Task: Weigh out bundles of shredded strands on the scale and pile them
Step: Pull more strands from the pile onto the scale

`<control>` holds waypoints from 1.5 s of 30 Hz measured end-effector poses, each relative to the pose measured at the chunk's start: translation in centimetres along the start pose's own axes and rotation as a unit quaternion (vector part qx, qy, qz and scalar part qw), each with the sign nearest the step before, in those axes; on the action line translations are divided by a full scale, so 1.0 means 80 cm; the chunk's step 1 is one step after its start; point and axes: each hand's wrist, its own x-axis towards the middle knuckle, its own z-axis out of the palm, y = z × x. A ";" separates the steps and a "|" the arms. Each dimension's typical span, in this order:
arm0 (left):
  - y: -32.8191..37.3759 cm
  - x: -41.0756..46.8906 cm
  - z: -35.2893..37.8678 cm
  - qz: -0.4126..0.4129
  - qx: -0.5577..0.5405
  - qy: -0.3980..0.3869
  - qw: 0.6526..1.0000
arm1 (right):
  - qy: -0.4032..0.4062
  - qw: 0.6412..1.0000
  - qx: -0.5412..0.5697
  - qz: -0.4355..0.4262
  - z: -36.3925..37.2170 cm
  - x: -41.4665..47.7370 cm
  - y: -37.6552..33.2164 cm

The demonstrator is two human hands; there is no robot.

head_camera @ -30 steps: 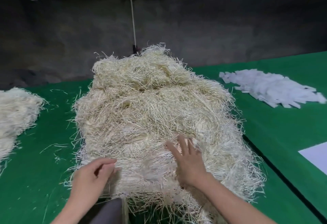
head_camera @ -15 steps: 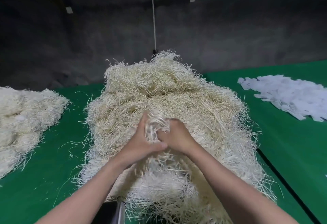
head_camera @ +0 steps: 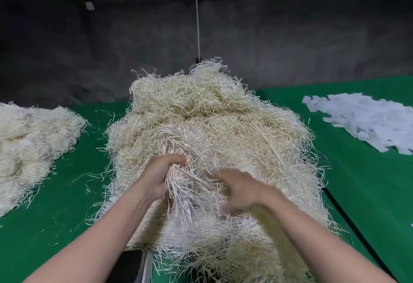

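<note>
A big heap of pale shredded strands [head_camera: 212, 126] fills the middle of the green table. My left hand [head_camera: 159, 176] grips a thick bundle of strands [head_camera: 178, 164] lifted from the heap's near side; the bundle arches up and over the hand. My right hand [head_camera: 237, 190] is blurred, its fingers spread and reaching into the strands just right of the bundle. At the bottom edge, a dark object with a metal rim [head_camera: 138, 267], possibly the scale, is mostly covered by strands and my left arm.
A second pile of strand bundles [head_camera: 33, 146] lies at the left on the green table [head_camera: 67, 204]. White paper slips [head_camera: 362, 119] are spread at the right. A thin cord [head_camera: 197, 14] hangs behind the heap against a dark wall.
Both hands went from resting on the heap to gathering strands together. My left hand now holds the lifted bundle, and my right hand has come off it and dropped lower right.
</note>
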 end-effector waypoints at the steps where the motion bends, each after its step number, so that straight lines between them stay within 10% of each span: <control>1: 0.004 -0.003 -0.001 -0.007 -0.004 -0.013 1.000 | 0.008 0.993 -0.118 0.020 0.020 0.005 0.011; 5: 0.013 -0.005 -0.026 0.002 0.095 0.025 0.995 | 0.170 0.958 -0.203 0.114 0.023 0.007 0.048; 9: 0.020 -0.010 -0.049 0.017 0.116 0.053 0.992 | -0.065 0.984 -0.150 0.075 0.024 -0.011 0.031; 12: 0.017 -0.016 -0.046 -0.019 0.075 0.037 0.996 | -0.090 0.989 -0.103 0.062 -0.007 -0.011 0.008; 17: 0.012 -0.034 -0.028 -0.061 -0.063 -0.025 0.996 | 0.212 0.976 0.047 0.029 -0.037 0.040 -0.030; 22: 0.019 -0.049 -0.018 -0.061 -0.108 -0.054 0.991 | 0.071 0.992 -0.102 0.006 0.047 0.095 -0.034; 29: 0.011 -0.031 -0.029 -0.046 -0.134 -0.010 0.990 | 0.072 0.951 0.301 -0.001 -0.014 0.054 -0.063; 37: -0.034 -0.016 0.010 -0.160 -0.180 -0.076 0.968 | -0.005 0.978 0.207 -0.035 0.028 -0.026 -0.084; 42: -0.056 -0.023 0.007 -0.099 -0.021 -0.035 0.994 | 0.147 0.968 0.194 -0.062 -0.051 -0.005 -0.028; 45: -0.053 -0.033 0.014 -0.064 0.027 -0.073 0.995 | 0.082 0.985 0.101 -0.117 -0.039 0.028 -0.039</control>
